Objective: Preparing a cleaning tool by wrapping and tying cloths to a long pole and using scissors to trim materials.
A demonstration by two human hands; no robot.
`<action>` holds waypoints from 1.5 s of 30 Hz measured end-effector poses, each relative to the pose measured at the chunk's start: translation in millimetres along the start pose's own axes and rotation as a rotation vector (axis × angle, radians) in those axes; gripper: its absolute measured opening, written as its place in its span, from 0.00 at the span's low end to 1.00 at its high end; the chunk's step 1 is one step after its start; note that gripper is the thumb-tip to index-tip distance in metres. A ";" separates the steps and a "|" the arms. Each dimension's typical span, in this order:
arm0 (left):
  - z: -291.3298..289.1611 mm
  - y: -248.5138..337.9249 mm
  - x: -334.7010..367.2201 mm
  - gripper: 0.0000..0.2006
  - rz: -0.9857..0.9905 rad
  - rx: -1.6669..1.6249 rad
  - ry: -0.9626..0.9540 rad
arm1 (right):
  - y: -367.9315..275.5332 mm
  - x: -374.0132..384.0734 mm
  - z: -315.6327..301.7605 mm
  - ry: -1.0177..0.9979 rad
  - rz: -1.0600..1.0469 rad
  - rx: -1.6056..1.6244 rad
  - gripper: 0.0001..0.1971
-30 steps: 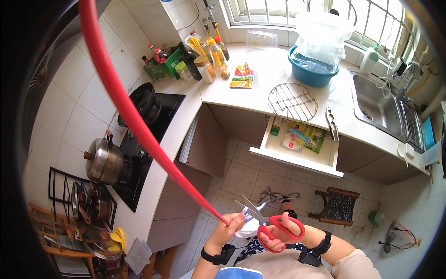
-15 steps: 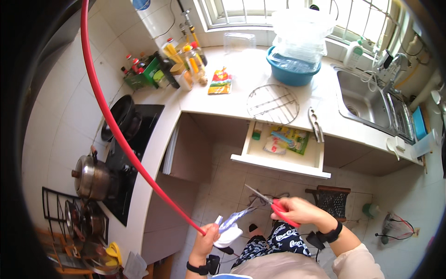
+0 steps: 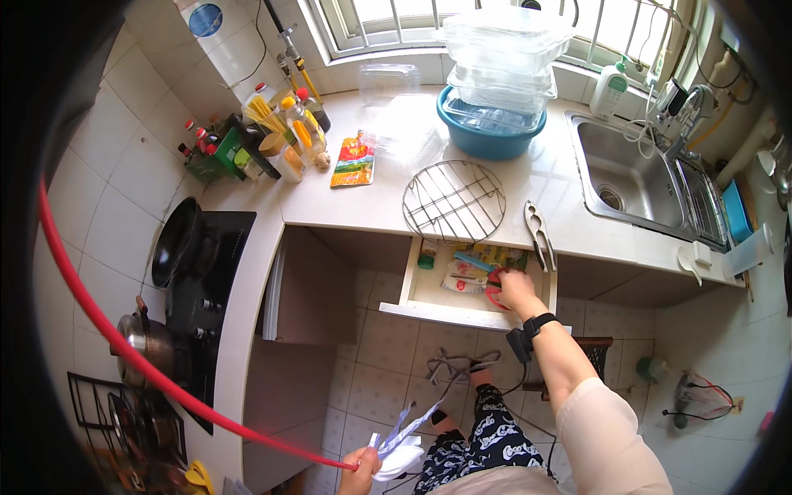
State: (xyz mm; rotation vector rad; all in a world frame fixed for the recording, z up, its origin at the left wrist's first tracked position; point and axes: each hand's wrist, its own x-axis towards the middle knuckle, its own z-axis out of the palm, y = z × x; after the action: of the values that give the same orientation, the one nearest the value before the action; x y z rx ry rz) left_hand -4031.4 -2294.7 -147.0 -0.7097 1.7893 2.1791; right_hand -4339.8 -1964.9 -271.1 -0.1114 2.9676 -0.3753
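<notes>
Your right hand (image 3: 518, 290) is closed around the red handles of the scissors (image 3: 494, 285), which are inside the pulled-out drawer (image 3: 441, 314), blades pointing left among the packets (image 3: 464, 279). The drawer stands open, so your arm can reach in from above. Your left hand (image 3: 358, 473) grips the near end of the long red rod (image 3: 124, 351), low in front of you, probably so one hand can steady it while its length runs up leftward. A white bundle with strips (image 3: 399, 459) is just beside that grip; you cannot tell whether it's attached.
</notes>
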 end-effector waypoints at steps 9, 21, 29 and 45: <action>6.9 13.6 4.5 0.18 0.040 0.030 0.113 | -35.1 -66.8 -18.3 -0.397 0.277 1.095 0.10; 10.7 49.6 -22.0 0.21 0.122 0.019 0.250 | -17.5 -54.5 -2.7 -0.523 0.594 1.730 0.12; 33.9 45.0 -89.3 0.24 0.190 -0.081 0.447 | -143.1 -140.8 58.1 -0.783 -0.930 0.667 0.33; 60.1 -57.6 -344.7 0.18 0.527 -0.251 1.228 | -90.3 -93.2 122.1 -0.851 -0.508 -0.148 0.09</action>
State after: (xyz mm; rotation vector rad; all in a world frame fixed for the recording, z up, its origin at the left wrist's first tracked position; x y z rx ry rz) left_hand -3722.7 -2181.4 -14.4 -2.2105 2.3889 2.5108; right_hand -4224.0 -2073.0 -352.4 -0.8206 2.0825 -0.1061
